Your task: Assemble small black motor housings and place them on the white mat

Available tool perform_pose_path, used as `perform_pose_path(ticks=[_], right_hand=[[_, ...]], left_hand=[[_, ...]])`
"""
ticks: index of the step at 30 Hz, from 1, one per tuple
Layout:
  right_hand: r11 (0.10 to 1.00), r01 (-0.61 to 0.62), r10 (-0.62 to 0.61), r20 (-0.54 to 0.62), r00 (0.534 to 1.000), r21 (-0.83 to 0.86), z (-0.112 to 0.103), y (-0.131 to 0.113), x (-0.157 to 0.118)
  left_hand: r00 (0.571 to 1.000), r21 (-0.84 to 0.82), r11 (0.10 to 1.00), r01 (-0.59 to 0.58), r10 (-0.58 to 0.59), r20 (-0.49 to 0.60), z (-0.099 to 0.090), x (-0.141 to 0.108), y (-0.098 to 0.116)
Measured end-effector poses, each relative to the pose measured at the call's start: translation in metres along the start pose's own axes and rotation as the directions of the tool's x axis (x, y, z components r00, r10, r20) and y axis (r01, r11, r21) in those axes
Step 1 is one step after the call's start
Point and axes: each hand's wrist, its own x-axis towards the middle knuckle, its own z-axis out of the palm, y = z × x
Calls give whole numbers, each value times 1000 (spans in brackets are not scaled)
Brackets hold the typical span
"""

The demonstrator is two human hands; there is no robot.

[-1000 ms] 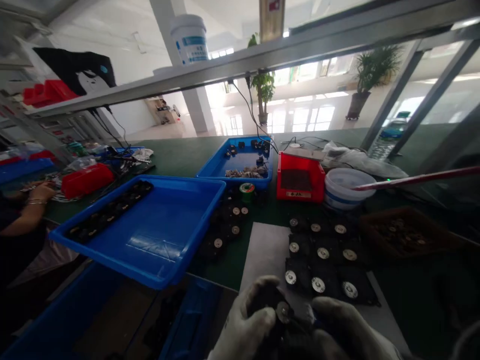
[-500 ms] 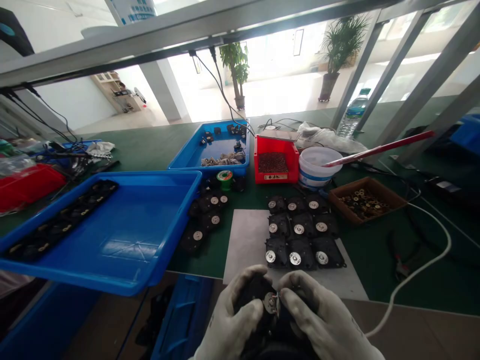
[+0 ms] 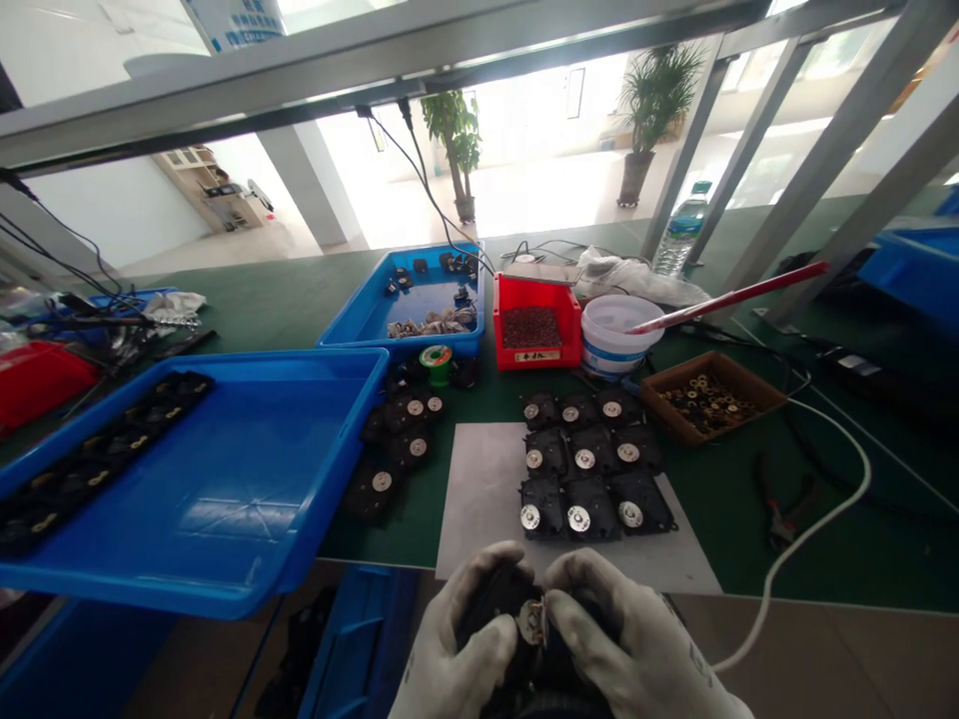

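In white gloves, both my hands are together at the bench's near edge. My left hand (image 3: pixel 472 639) is closed around a black plastic housing (image 3: pixel 494 599), thumb beside its round silver disc (image 3: pixel 532 621). My right hand (image 3: pixel 621 629) has thumb and forefinger pinched at the disc's right edge, where a thin shiny sliver shows. What exactly those fingertips grip is too small to tell. The housing's lower part is dark and partly covered by my gloves. Just beyond, several similar black housings with silver discs (image 3: pixel 578 518) sit in rows, partly on a white sheet (image 3: pixel 479 479).
Left stands a large blue tray (image 3: pixel 247 469) with a black strip of parts. More housings (image 3: pixel 382 482) lie beside it. Behind are a smaller blue tray (image 3: pixel 360 305), a red bin (image 3: pixel 536 355), a white tub (image 3: pixel 618 345) and a cardboard box (image 3: pixel 678 427). Pliers (image 3: pixel 780 524) lie right.
The whole view has shifted a little, so the bench things appear slightly farther left. My hands keep their hold on the housing, with the right fingertips still at the disc's edge.
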Motion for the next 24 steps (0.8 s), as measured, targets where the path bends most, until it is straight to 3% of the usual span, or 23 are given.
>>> perform_pose_path(ticks=[5,16,24], right_hand=[[999,11,-12,-11,1000,-48,1,-3,-2],[985,-52,58,-30,998,164,3,9,0],[996,-6,6,-1,1000,84,5,12,-1]], left_hand=[[1000,15,1000,7,-7,-19,-2,1,-3],[999,-36,999,38,-39,-15,4,0,8],[1000,21,999,27,-27,-9,5,-3,9]])
